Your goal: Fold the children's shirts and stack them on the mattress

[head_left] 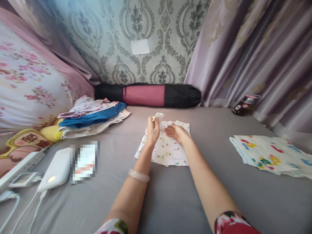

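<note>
A small white cloth with scattered tiny prints lies spread on the grey sheet in front of me; it looks like a garment, but its exact kind is unclear. My left hand, wearing a pale bangle at the wrist, is closed on a raised white bit of cloth at its far left side. Whether that bit belongs to the printed cloth is hard to see. Over the cloth's far right part is my right hand, fingers stretched out and holding nothing. Its fingertips point toward the left hand.
Left: a stack of folded clothes, a power strip, a white power bank with cables and a blurred-out item. Right: a folded colourful-print cloth and a dark bottle. A black-and-pink roll bag lies along the wall.
</note>
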Tool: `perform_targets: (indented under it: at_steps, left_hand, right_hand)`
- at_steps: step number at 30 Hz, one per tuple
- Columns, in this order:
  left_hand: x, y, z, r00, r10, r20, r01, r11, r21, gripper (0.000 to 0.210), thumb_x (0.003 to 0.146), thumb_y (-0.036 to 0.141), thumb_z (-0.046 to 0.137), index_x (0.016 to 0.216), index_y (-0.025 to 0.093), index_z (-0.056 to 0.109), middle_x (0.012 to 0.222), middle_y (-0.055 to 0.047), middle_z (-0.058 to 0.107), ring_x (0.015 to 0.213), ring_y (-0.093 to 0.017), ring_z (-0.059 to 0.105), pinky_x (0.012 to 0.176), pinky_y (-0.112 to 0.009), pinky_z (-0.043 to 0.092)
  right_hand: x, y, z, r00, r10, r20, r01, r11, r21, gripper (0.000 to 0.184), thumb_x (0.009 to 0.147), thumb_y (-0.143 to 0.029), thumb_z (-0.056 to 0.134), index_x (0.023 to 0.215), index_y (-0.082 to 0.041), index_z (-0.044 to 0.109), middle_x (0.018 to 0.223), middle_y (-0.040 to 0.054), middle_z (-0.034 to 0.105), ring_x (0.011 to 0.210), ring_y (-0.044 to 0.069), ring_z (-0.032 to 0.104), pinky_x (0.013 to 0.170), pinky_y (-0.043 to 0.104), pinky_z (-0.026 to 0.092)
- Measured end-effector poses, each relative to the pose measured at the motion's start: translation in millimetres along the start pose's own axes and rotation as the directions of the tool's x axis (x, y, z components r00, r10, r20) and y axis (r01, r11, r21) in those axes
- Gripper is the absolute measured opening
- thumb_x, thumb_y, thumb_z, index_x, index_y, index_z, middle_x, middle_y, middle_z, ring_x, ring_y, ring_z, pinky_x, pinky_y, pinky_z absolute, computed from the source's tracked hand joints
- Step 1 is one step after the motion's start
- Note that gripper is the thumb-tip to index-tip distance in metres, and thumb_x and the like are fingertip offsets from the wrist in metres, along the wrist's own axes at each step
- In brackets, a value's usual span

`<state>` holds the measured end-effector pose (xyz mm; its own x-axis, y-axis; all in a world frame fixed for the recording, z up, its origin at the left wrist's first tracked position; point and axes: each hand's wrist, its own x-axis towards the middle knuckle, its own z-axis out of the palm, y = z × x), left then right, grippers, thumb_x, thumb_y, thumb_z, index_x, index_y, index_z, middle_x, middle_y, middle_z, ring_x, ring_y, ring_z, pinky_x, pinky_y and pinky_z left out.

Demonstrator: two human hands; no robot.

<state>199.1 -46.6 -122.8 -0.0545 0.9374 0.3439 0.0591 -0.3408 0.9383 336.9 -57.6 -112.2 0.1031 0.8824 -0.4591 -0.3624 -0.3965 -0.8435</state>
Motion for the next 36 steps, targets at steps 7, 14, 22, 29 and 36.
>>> perform_targets:
  at_steps: [7,14,22,29,36]
  left_hand:
    - [-18.8,7.5,12.4,0.927,-0.070,0.369,-0.030,0.965,0.260,0.050,0.098,0.043,0.037,0.140,0.015,0.037,0.139,-0.017,0.052,0.131,-0.025,0.047,0.105,-0.038,0.039]
    - [-3.9,5.2,-14.5,0.983,-0.170,0.073,0.061,0.671,0.739,0.058,0.082,0.008,0.043,0.139,0.016,0.038,0.131,-0.012,0.058,0.123,-0.027,0.051,0.105,-0.041,0.038]
    - [-6.6,-0.9,-32.9,0.945,-0.321,0.056,0.083,0.404,0.911,0.053,0.086,0.015,0.043,0.139,0.014,0.041,0.125,-0.019,0.053,0.119,-0.030,0.052,0.098,-0.039,0.041]
    - [-11.1,2.9,-32.6,0.932,-0.360,-0.043,0.174,0.340,0.924,0.041,0.090,0.013,0.035,0.129,0.017,0.048,0.120,-0.018,0.057,0.111,-0.028,0.058,0.086,-0.037,0.047]
    - [-7.3,2.9,-40.3,0.894,-0.441,-0.077,0.242,0.332,0.912,0.029,0.092,0.023,0.036,0.115,0.021,0.055,0.116,-0.014,0.065,0.111,-0.028,0.061,0.084,-0.037,0.048]
  right_hand:
    - [8.0,3.0,-8.6,0.989,-0.008,0.149,-0.009,0.994,0.111,0.049,0.102,-0.048,0.020,0.104,-0.020,0.060,0.095,0.0067,0.073,0.087,0.019,0.068,0.081,0.041,0.056]
    - [7.4,7.7,-7.0,0.994,-0.101,0.049,0.100,0.995,0.027,0.006,0.085,-0.012,0.059,0.086,-0.016,0.062,0.081,0.0045,0.071,0.083,0.018,0.068,0.080,0.037,0.058]
    - [14.8,8.2,-5.9,0.964,-0.254,-0.083,0.237,0.957,-0.168,0.019,0.080,-0.007,0.052,0.092,-0.015,0.065,0.086,0.0048,0.072,0.074,0.017,0.069,0.067,0.028,0.058]
    - [17.1,8.1,-17.9,0.883,-0.451,-0.128,0.174,0.569,-0.803,0.021,0.085,-0.021,0.051,0.098,-0.018,0.067,0.100,0.0093,0.071,0.094,0.023,0.067,0.078,0.031,0.052]
    - [-6.1,5.1,-13.5,0.888,-0.446,-0.116,-0.014,0.225,-0.974,0.027,0.091,-0.029,0.048,0.112,-0.019,0.061,0.115,0.0140,0.066,0.110,0.027,0.061,0.088,0.036,0.046]
